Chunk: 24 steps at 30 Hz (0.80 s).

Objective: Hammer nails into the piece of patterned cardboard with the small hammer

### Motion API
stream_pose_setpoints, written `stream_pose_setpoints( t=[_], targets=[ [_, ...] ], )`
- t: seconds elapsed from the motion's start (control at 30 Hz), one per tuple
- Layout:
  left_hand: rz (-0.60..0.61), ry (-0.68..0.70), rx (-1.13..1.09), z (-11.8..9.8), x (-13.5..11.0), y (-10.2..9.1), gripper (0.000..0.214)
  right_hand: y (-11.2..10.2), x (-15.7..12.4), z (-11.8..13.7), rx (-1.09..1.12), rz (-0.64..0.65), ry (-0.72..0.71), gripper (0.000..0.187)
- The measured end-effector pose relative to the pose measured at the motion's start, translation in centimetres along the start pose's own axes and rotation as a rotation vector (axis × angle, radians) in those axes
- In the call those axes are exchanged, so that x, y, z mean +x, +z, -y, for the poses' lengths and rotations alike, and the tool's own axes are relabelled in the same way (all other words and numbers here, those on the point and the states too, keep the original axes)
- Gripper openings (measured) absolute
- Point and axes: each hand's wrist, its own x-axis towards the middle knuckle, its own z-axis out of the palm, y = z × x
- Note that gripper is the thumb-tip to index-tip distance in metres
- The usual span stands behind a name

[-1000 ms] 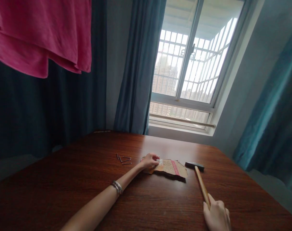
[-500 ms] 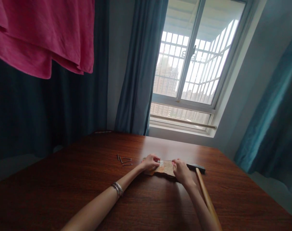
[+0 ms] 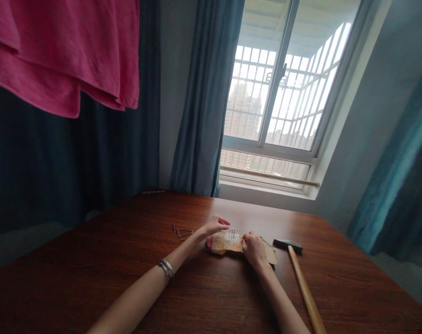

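Observation:
A flat, uneven board (image 3: pixel 219 243) with a speckled top and a reddish left end lies on the table. Several thin nails (image 3: pixel 232 233) stand upright from its middle. My left hand (image 3: pixel 216 224) hovers just behind and left of these nails, fingers stretched to the right and nothing seen in them. Across the right half of the board rests my right hand (image 3: pixel 255 248), its fingers curled near the nails. What the right fingertips hold, if anything, is hidden.
A hammer (image 3: pixel 304 284) with a black head and wooden handle lies right of my right arm. Several loose nails (image 3: pixel 183 231) lie on the brown table (image 3: pixel 155 297), left of the board. Behind are curtains (image 3: pixel 204 116), a window (image 3: pixel 271 83) and a hanging pink cloth (image 3: pixel 102 55).
My left hand has lifted off the board and its fingers have straightened. The right hand has moved left along the board, so the board's right end now shows. Upright nails are now visible.

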Motion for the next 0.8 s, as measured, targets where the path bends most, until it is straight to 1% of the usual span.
stream_pose_setpoints(
  t=[0.07,0.13,0.2,0.27,0.33,0.4,0.47,0.5,0.57,0.67,0.8],
  targets=[
    [-0.067,-0.016,0.035,-0.7,0.0,-1.8,0.037,0.0,-0.1,0.0,0.015,-0.011,-0.016,0.024],
    [-0.094,-0.049,0.134,-1.0,-0.4,-4.0,0.037,-0.1,-0.2,-0.1,0.033,-0.021,-0.028,0.023],
    [-0.119,-0.083,0.299,-0.7,-1.2,-6.5,0.033,-0.1,-0.3,-0.1,0.047,-0.034,-0.031,0.023],
    [-0.152,-0.135,0.497,0.0,-2.2,-9.3,0.027,0.0,-0.3,-0.3,0.055,-0.057,-0.025,0.023],
    [-0.182,-0.242,0.692,1.1,-3.3,-12.2,0.020,0.0,-0.2,-0.5,0.062,-0.084,-0.012,0.023],
    [-0.199,-0.382,0.828,2.1,-4.4,-14.9,0.017,0.1,-0.2,-0.7,0.074,-0.107,0.001,0.023],
    [-0.171,-0.488,0.906,2.8,-5.3,-16.8,0.015,0.2,-0.2,-0.9,0.088,-0.126,0.008,0.024],
    [-0.160,-0.527,0.922,3.1,-5.7,-17.4,0.015,0.2,-0.2,-0.9,0.092,-0.132,0.011,0.024],
    [-0.145,-0.582,0.908,3.3,-6.4,-17.9,0.017,0.2,-0.3,-1.0,0.093,-0.137,0.016,0.024],
    [-0.153,-0.616,0.861,3.3,-7.0,-17.5,0.019,0.1,-0.6,-0.9,0.080,-0.136,0.026,0.024],
    [-0.177,-0.608,0.854,2.9,-6.9,-16.7,0.019,-0.1,-0.8,-0.7,0.078,-0.132,0.036,0.023]
  ],
)
